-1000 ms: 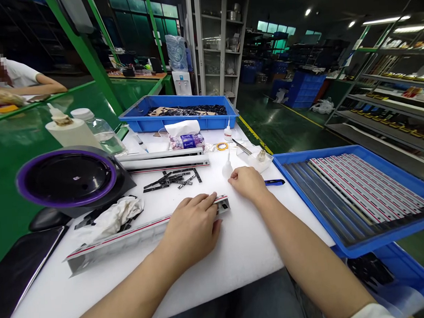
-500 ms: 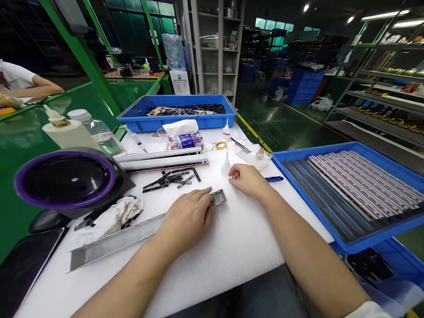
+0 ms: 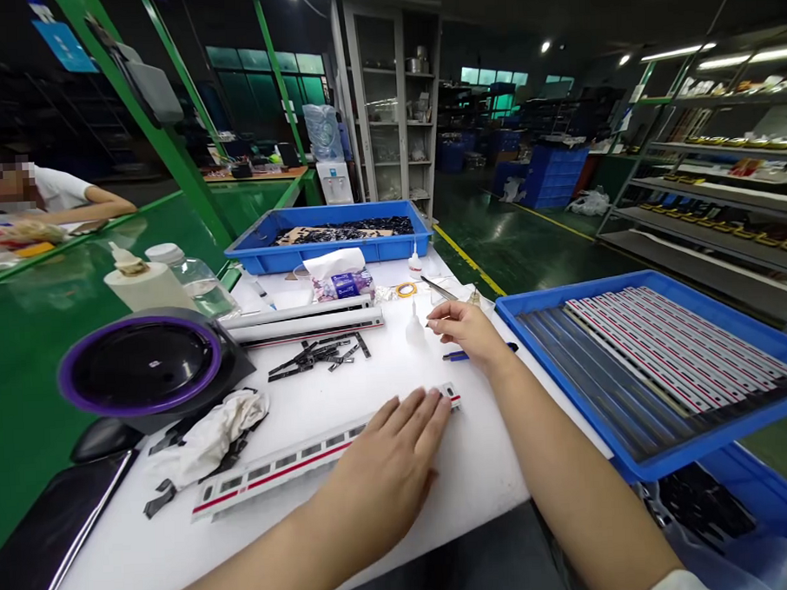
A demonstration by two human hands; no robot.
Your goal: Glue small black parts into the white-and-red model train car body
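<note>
A long white model-train shell [image 3: 277, 466] with a red stripe and windows lies on the white foam mat [image 3: 313, 542]. My left hand [image 3: 391, 469] rests flat over its right end, fingers stretched out. My right hand [image 3: 468, 331] hovers farther back beside a small white glue bottle [image 3: 414, 326], fingers loosely curled and reaching toward it; nothing shows in them. A blue pen-like tool [image 3: 458, 355] lies just under that hand.
Small black strips [image 3: 314, 355] and two more white shells [image 3: 303, 321] lie behind. A purple-rimmed round device [image 3: 145, 362], a white rag [image 3: 210, 429], bottles [image 3: 146, 284], a tissue pack [image 3: 340, 275]. Blue bins stand at back [image 3: 261, 253] and right [image 3: 700, 447]. Another person sits far left [image 3: 50, 193].
The shell has been turned from its open grey underside to its striped windowed side and slid toward me. My left hand flattened on its end. My right hand moved back toward the glue bottle.
</note>
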